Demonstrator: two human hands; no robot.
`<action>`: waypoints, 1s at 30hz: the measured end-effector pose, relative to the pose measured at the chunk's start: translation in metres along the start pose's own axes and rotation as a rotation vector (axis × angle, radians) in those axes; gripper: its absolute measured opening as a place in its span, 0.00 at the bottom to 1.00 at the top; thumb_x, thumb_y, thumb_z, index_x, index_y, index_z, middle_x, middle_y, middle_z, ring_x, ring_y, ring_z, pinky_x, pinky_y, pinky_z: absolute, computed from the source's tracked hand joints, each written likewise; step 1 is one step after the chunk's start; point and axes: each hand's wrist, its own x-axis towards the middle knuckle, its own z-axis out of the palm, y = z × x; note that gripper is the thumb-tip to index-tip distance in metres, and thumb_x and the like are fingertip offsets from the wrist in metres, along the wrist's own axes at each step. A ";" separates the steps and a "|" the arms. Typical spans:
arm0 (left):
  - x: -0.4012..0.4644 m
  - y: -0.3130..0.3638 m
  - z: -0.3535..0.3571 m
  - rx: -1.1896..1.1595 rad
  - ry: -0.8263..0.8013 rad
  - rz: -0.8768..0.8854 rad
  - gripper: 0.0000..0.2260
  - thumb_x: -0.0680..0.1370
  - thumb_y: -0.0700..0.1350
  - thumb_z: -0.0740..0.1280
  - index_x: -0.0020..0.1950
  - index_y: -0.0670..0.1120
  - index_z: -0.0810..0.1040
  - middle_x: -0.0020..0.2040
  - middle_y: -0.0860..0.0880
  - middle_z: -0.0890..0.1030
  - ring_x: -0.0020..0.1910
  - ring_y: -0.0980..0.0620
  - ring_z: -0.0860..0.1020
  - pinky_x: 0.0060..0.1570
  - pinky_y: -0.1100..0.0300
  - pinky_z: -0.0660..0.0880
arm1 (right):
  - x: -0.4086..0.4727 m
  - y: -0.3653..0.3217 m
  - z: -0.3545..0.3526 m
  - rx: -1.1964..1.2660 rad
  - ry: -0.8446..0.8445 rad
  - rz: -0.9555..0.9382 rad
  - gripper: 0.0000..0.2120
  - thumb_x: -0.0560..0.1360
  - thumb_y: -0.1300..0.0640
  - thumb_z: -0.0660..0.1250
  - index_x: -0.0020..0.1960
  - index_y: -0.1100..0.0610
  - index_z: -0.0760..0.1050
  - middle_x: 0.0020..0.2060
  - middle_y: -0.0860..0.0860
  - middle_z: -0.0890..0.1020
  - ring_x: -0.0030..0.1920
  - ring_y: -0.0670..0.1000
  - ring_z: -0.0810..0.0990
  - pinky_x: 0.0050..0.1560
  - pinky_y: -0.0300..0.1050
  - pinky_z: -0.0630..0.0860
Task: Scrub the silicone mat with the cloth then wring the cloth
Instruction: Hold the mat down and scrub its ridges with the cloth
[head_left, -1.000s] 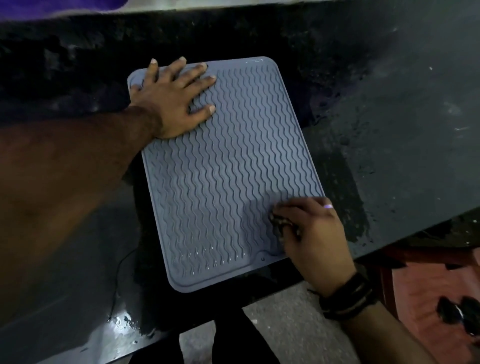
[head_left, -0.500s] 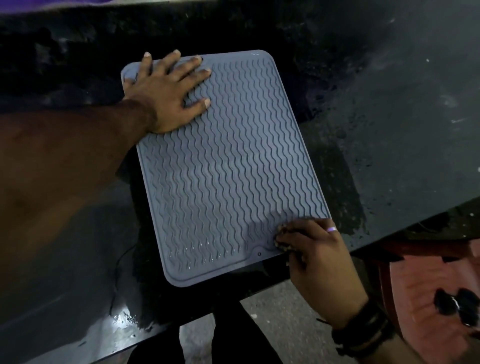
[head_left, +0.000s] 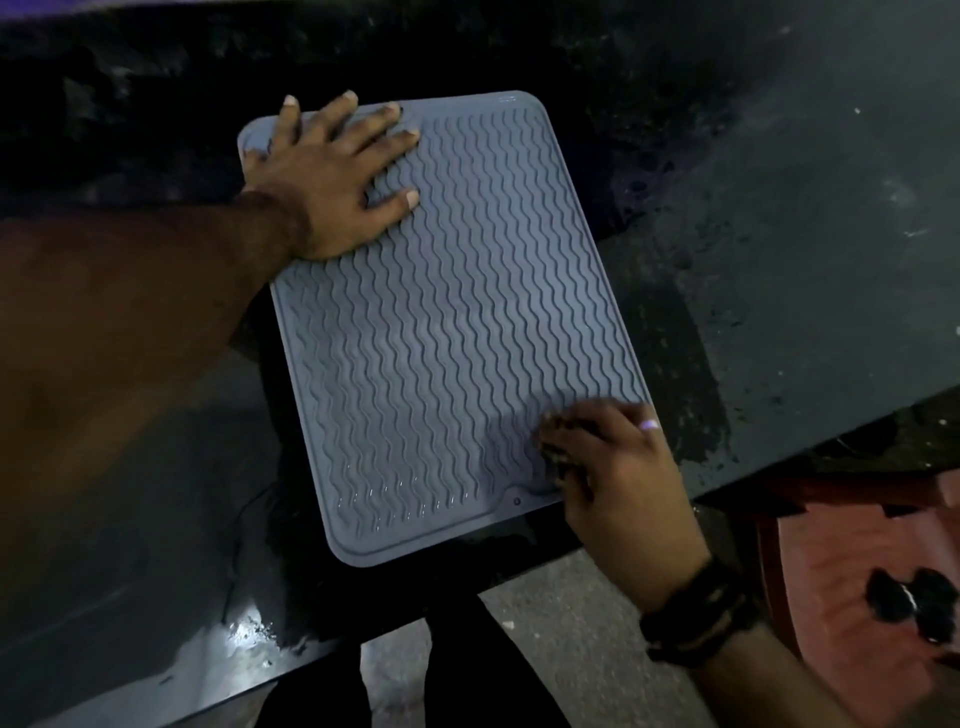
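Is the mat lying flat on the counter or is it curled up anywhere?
Flat. The mat lies spread on the counter, all visible corners down; the left hand presses its far corner.

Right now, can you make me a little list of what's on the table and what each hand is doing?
mat: grey mat with wavy ridges, lying flat on the table
table: dark and wet
left hand: flat, fingers spread, pressing the mat's far left corner
right hand: at the mat's near right corner, fingers curled on the cloth
cloth: dark cloth, mostly hidden under the fingers, touching the mat
wringing: not yet done
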 end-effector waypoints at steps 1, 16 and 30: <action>0.000 -0.001 0.000 -0.001 0.002 0.002 0.39 0.75 0.84 0.40 0.84 0.74 0.41 0.89 0.63 0.43 0.89 0.46 0.40 0.75 0.17 0.48 | -0.012 0.001 -0.001 0.006 -0.014 0.005 0.16 0.64 0.67 0.70 0.48 0.53 0.84 0.50 0.49 0.82 0.54 0.54 0.74 0.52 0.52 0.76; -0.001 -0.001 0.001 -0.007 0.001 -0.014 0.37 0.75 0.84 0.42 0.83 0.75 0.41 0.88 0.64 0.43 0.89 0.46 0.40 0.73 0.15 0.49 | 0.014 -0.005 0.006 -0.016 0.036 0.002 0.16 0.68 0.64 0.68 0.54 0.54 0.83 0.54 0.52 0.82 0.56 0.60 0.75 0.57 0.52 0.75; -0.004 0.004 -0.009 0.006 -0.002 0.019 0.44 0.72 0.84 0.36 0.86 0.70 0.43 0.88 0.64 0.42 0.88 0.50 0.39 0.78 0.20 0.46 | -0.038 0.003 -0.024 0.106 -0.015 0.011 0.22 0.61 0.68 0.76 0.51 0.50 0.85 0.50 0.47 0.83 0.51 0.55 0.79 0.51 0.46 0.78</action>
